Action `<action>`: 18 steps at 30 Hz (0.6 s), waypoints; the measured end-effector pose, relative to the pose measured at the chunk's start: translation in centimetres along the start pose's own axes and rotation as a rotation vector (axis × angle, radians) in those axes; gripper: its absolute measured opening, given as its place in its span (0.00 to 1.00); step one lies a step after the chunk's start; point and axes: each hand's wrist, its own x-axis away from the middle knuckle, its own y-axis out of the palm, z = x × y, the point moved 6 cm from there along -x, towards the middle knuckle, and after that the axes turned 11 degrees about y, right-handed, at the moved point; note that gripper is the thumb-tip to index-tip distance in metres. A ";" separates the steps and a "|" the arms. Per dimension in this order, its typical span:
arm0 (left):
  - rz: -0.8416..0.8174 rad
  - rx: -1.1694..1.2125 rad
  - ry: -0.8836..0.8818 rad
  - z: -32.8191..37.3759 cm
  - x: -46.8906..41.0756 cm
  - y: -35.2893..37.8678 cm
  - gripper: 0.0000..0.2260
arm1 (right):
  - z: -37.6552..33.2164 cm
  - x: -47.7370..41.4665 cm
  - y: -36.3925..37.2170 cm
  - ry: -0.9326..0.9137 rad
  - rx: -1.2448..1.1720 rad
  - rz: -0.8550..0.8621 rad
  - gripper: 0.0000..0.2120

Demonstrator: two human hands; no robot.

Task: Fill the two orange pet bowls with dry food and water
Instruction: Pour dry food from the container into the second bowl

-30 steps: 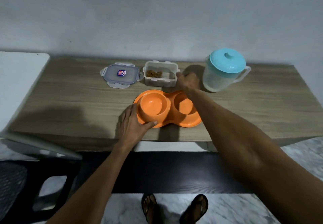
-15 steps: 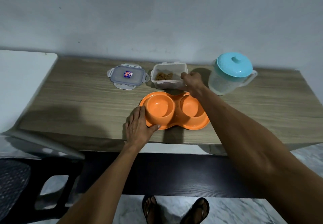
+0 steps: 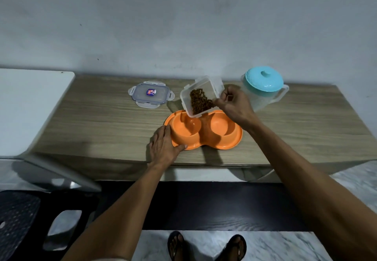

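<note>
Right hand (image 3: 234, 105) tilts food container (image 3: 201, 95) over orange bowls (image 3: 204, 132) — left hand (image 3: 163, 148) braces.

wooden table (image 3: 102, 122) | on it: orange double bowl (image 3: 206, 132), lid (image 3: 151, 94), pitcher (image 3: 263, 88)

Dim, soft-shadowed, slightly blurry view with wide-angle edge distortion.

pitcher (image 3: 263, 91): lower left hidden behind right hand (image 3: 234, 105) | lid (image 3: 151, 94) label: too small to read | chair (image 3: 18, 224): cut by left edge
</note>
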 end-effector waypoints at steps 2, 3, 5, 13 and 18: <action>0.002 0.000 -0.001 -0.1 -0.1 0.0 0.46 | -0.3 1.1 0.2 -0.076 0.062 0.023 0.10; 0.004 0.001 -0.001 -0.1 -0.1 0.0 0.46 | -0.5 1.7 0.3 -0.116 0.077 0.034 0.11; 0.010 0.002 0.001 -0.1 -0.1 0.0 0.46 | -0.9 2.6 0.5 -0.203 0.115 0.055 0.11; 0.015 0.025 0.003 0.0 -0.1 -0.1 0.45 | -1.6 4.6 2.2 -0.462 0.286 0.022 0.14; 0.025 0.027 0.005 0.0 -0.2 -0.1 0.46 | -1.9 5.2 3.0 -0.510 0.377 -0.020 0.16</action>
